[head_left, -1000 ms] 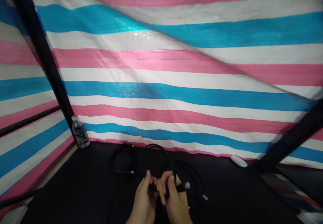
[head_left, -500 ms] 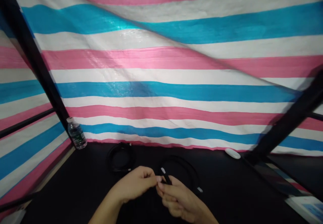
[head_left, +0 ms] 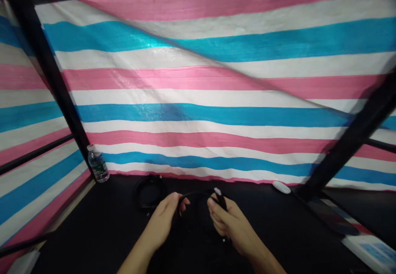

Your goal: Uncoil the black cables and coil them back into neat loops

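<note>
A black cable [head_left: 195, 194] arches between my two hands above the dark table. My left hand [head_left: 167, 213] pinches it, thumb on top and fingers curled beneath. Its connector end, with a pale tip, pokes up out of my right hand [head_left: 227, 216], whose fingers are wrapped round it. Below that hand a small light plug end shows near the wrist. The rest of the cable blends into the black surface, so its loop is hard to follow. Just beyond my left hand lies a second coiled black cable [head_left: 136, 195].
A clear water bottle [head_left: 98, 165] stands at the back left corner by a black post. A white oval object [head_left: 281, 187] lies at the back right. Striped sheeting [head_left: 216, 113] hangs behind the table [head_left: 93, 228]. A white printed item [head_left: 371, 251] is at the right edge.
My hands have moved apart from where they met, and a stretch of cable now spans between them. The right hand has shifted up and right. The view has tilted slightly.
</note>
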`<action>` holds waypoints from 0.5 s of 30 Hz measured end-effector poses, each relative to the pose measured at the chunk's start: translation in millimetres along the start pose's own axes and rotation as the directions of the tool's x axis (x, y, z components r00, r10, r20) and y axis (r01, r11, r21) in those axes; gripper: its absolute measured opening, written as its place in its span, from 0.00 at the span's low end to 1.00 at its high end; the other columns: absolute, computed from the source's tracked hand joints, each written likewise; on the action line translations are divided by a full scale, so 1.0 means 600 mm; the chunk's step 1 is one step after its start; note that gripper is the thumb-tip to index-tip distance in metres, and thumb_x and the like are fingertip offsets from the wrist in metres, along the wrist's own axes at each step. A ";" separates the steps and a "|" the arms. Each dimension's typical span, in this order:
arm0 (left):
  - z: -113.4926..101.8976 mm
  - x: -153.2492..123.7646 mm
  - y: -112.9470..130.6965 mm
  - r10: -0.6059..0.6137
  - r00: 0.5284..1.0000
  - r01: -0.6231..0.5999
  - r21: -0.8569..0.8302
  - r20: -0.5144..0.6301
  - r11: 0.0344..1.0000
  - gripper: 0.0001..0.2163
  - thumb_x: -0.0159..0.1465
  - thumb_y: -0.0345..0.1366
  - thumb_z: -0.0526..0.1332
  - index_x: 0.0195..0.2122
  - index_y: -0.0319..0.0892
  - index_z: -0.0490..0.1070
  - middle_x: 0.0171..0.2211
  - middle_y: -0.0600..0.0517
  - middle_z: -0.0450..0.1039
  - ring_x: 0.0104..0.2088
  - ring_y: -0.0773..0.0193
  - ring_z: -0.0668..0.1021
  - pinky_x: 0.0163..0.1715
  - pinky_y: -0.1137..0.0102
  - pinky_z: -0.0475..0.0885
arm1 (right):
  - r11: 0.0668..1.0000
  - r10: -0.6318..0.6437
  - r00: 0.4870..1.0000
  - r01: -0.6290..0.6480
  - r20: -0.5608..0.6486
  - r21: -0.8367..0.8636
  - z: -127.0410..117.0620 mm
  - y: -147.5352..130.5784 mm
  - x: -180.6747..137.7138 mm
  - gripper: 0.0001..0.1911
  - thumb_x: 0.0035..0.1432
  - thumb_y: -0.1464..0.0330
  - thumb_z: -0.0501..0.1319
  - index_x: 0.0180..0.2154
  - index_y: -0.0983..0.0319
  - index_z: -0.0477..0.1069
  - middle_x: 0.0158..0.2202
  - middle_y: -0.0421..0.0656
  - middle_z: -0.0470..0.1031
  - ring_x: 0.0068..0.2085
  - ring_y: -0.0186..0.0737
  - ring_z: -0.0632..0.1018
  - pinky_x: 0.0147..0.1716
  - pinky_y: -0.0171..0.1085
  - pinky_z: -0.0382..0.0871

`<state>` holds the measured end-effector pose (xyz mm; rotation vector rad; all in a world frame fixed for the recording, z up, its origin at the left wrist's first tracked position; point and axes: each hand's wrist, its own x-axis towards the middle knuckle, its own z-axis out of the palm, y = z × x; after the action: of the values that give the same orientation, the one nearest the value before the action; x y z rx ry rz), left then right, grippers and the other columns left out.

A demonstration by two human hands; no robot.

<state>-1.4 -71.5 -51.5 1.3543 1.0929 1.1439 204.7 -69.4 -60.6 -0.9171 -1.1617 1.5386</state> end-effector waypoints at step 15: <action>-0.064 -0.028 -0.055 -0.344 0.928 0.330 0.114 0.146 0.937 0.22 0.59 0.58 0.64 0.30 0.40 0.76 0.19 0.62 0.54 0.17 0.72 0.52 0.17 0.72 0.42 | 0.910 0.021 0.998 -0.045 0.061 0.411 -0.058 0.003 -0.011 0.27 0.53 0.47 0.70 0.26 0.58 0.60 0.17 0.25 0.43 0.17 0.23 0.39 0.11 0.25 0.37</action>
<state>-42.7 -80.0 -84.1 1.2423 1.2104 0.7273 238.7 -67.7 -71.5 -0.6132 -0.8117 1.7592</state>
